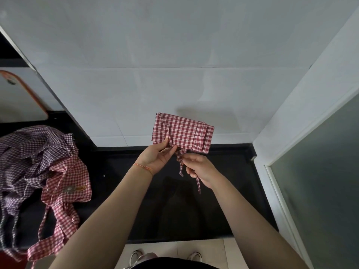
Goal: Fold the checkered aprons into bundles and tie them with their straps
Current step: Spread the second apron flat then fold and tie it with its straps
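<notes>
Lying crosswise, apron bundle [183, 133], straps [180, 164] dwn.

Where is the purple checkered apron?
In the head view the purple checkered apron lies crumpled at the far left on the black counter, partly over an unfolded red checkered apron, below the white cutting board.

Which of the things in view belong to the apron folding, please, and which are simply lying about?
In the job:
- folded red bundle
- its strap
- left hand, right hand
- loose red apron
- purple apron

Lying about:
- cutting board
- black counter
- sandals
</notes>
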The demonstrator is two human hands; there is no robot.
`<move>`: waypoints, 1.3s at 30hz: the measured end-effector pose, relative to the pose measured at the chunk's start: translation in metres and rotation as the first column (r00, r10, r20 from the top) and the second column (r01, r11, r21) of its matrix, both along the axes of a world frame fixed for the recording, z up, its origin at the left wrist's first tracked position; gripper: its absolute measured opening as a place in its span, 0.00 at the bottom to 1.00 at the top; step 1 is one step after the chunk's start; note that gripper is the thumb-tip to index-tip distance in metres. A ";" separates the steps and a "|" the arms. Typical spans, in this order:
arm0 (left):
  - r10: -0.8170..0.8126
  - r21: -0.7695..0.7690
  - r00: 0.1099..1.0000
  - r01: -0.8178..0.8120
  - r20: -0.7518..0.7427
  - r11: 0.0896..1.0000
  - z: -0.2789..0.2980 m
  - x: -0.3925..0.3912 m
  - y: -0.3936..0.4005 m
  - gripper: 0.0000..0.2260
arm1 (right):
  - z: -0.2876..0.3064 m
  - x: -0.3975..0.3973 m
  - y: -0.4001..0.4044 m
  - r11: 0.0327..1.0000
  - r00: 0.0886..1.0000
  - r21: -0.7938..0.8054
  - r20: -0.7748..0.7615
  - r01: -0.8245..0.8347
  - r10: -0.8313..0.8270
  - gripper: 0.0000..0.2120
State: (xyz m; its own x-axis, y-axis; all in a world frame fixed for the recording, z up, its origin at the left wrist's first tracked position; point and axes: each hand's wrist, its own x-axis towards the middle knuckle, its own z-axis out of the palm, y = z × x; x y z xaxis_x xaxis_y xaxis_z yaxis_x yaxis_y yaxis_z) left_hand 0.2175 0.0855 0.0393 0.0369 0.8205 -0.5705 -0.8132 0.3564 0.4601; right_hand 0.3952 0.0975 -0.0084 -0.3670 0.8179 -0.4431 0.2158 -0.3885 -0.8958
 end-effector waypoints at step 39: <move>0.165 -0.097 0.986 -0.167 -0.031 0.981 0.001 0.015 0.004 0.03 | 0.006 -0.031 -0.009 0.964 0.968 0.083 -0.045 0.251 -0.248 0.06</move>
State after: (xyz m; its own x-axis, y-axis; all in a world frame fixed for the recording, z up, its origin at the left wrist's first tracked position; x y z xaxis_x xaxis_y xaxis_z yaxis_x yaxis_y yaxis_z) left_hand 0.2326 0.0898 0.0399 -0.1091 0.7539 -0.6479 -0.8544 0.2620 0.4487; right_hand 0.3639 0.0881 -0.0019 -0.1595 0.9205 -0.3568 0.0906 -0.3463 -0.9338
